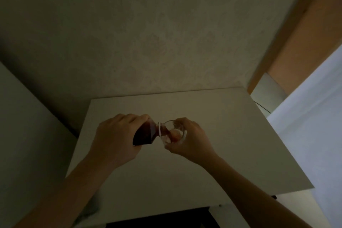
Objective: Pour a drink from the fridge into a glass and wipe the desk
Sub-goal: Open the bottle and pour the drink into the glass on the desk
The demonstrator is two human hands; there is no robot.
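Note:
My left hand [118, 139] grips a bottle of dark reddish-brown drink [146, 133], tipped to the right with its white-ringed open neck at the rim of a clear glass [173, 132]. My right hand [190, 141] holds that glass from the right side, fingers wrapped around it, tilted slightly toward the bottle. A little liquid shows inside the glass. Both are held just above the white desk [203, 153] near its middle. The scene is dim.
The desk meets a pale wall [166, 33] at the back. A white panel [27, 126] stands on the left, a bright white surface [314, 126] on the right, and a wooden frame [299, 33] at upper right. A greyish cloth [90, 211] lies near the desk's front left edge.

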